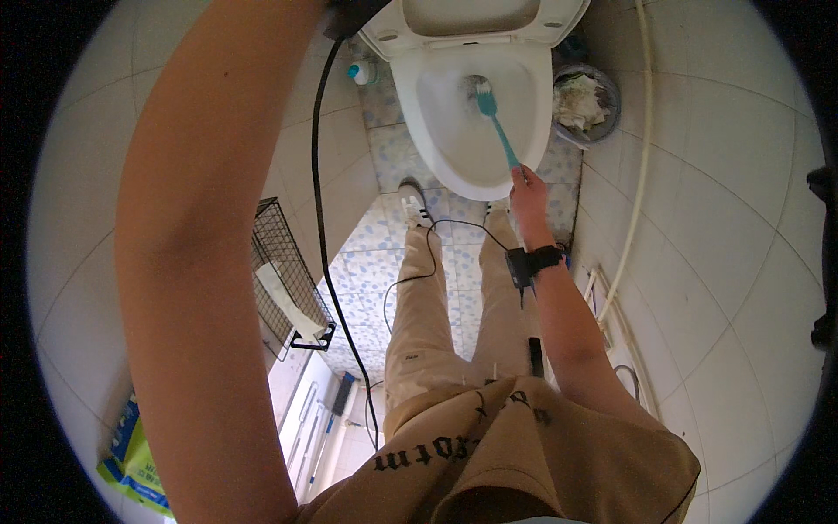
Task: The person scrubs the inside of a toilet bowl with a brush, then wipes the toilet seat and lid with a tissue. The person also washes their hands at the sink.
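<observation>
My right hand [528, 196] grips the handle of a teal toilet brush [503, 134]. Its white bristles rest inside the bowl of a white toilet [425, 141], at the dark drain opening. The toilet's seat and lid [474, 16] are raised at the top of the view. My left forearm reaches up across the left side, and the left hand itself is out of view past the top edge.
A bin with crumpled paper [582, 108] stands right of the toilet. Left of it is a white bottle with a teal cap [361, 73]. A black wire basket [288, 275] hangs on the left wall. A black cable [317, 170] dangles beside my left arm, and a pale hose [645, 131] runs along the right wall.
</observation>
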Demonstrator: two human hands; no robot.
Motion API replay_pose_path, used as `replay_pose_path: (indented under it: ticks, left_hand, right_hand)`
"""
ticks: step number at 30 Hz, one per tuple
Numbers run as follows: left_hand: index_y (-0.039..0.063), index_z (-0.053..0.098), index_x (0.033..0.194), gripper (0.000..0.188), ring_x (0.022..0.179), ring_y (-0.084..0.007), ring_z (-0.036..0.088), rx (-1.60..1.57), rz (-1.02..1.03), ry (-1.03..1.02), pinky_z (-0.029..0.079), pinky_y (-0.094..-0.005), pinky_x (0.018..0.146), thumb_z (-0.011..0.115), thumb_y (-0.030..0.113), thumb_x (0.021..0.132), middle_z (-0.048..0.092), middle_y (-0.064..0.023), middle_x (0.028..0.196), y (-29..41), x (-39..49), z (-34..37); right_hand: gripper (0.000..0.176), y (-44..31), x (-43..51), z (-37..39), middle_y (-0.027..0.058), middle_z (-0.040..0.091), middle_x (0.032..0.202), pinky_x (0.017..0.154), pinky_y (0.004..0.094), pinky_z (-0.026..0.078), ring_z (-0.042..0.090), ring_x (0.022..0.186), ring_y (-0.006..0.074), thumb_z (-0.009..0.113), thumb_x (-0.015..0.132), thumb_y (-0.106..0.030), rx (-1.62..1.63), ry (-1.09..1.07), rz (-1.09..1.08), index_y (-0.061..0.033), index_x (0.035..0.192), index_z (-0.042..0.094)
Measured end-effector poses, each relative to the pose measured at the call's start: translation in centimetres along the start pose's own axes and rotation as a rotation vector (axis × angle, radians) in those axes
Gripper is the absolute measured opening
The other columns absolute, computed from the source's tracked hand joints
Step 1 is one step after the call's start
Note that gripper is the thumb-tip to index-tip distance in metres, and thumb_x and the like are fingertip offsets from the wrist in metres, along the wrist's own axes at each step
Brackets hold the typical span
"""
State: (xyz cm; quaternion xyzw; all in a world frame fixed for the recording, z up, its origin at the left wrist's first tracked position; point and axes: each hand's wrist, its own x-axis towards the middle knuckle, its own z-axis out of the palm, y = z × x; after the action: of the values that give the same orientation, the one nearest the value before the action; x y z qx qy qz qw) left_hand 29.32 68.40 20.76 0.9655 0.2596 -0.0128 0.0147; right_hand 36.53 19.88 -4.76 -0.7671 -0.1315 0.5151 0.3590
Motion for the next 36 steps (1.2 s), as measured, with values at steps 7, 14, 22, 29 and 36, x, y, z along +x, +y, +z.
replay_pose_path:
  ticks: [7,14,22,29,36]
  left_hand:
    - [0.020,0.028,0.163,0.052,0.123,-0.0462,0.060,-0.136,-0.095,-0.019,0.048,-0.0508,0.106,0.030,0.034,0.113,0.061,-0.0296,0.138,0.5,-0.1,-0.5]
    - [0.001,0.060,0.140,0.074,0.127,-0.0458,0.058,-0.372,-0.255,0.014,0.041,-0.0483,0.112,0.030,0.061,0.108,0.059,-0.0293,0.141,1.0,-0.7,-1.2]
    - [-0.005,0.066,0.129,0.068,0.125,-0.0438,0.060,-0.402,-0.089,0.256,0.044,-0.0427,0.109,0.036,0.052,0.109,0.064,-0.0294,0.134,2.7,-3.1,-2.9]
    - [0.004,0.070,0.123,0.038,0.100,-0.0276,0.069,-0.852,-0.465,0.751,0.054,-0.0381,0.090,0.062,0.036,0.105,0.074,-0.0142,0.112,14.1,-17.2,-1.6]
    - [0.004,0.071,0.117,0.026,0.095,-0.0209,0.069,-1.145,-0.889,-0.145,0.054,-0.0355,0.087,0.067,0.024,0.101,0.075,-0.0106,0.111,31.0,-39.2,8.0]
  right_hand:
    - [0.042,1.2,0.2,-0.5,0.0168,0.073,0.089,0.072,0.0463,0.052,0.068,0.080,0.0330,0.057,0.105,-0.036,-0.276,-0.007,0.035,-0.0001,0.123,0.070]
    - [0.043,0.7,-0.6,-0.6,0.0205,0.074,0.098,0.077,0.0497,0.053,0.070,0.089,0.0399,0.056,0.105,-0.039,-0.362,-0.017,-0.013,-0.0034,0.123,0.070]
    - [0.042,0.7,-2.0,-0.9,0.0255,0.072,0.104,0.081,0.0506,0.053,0.069,0.092,0.0439,0.057,0.104,-0.036,-0.359,-0.060,-0.021,-0.0013,0.123,0.069]
    - [0.037,0.1,-3.4,-0.4,0.0282,0.072,0.104,0.081,0.0539,0.054,0.068,0.095,0.0478,0.057,0.103,-0.033,-0.423,-0.065,-0.143,-0.0006,0.116,0.071]
    - [0.042,1.8,-3.1,-0.1,0.0222,0.072,0.096,0.077,0.0495,0.052,0.067,0.085,0.0399,0.058,0.104,-0.036,-0.500,-0.026,-0.194,0.0000,0.122,0.069]
